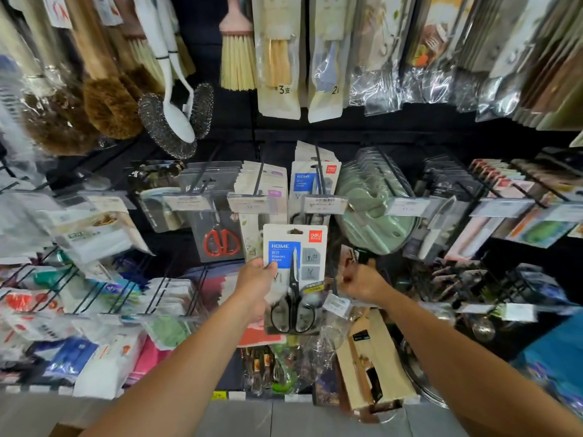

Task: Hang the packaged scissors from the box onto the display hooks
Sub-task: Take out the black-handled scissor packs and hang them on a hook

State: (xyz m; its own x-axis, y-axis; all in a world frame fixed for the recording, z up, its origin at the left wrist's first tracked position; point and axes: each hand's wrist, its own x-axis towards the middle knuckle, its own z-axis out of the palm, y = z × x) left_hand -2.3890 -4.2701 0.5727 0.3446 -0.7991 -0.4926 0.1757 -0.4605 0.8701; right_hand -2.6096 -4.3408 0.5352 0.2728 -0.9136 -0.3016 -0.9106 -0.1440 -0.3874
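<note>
Left hand pinches pack of scissors by its left edge; right hand curled beside it, cannot tell if it holds anything

Pack upright, in the air, below and in front of hook carrying matching packs; not yet hung. Step judged: carrying to hook, threading pending. Next move calls for raising the hang hole at the pack's top to the hook tip, clearing price tag, then sliding back. Setting: dark shop display wall, rows of wire hooks; red-handled scissors to the left, green plastic items to the right, brushes and scourers above, grey floor below
</note>
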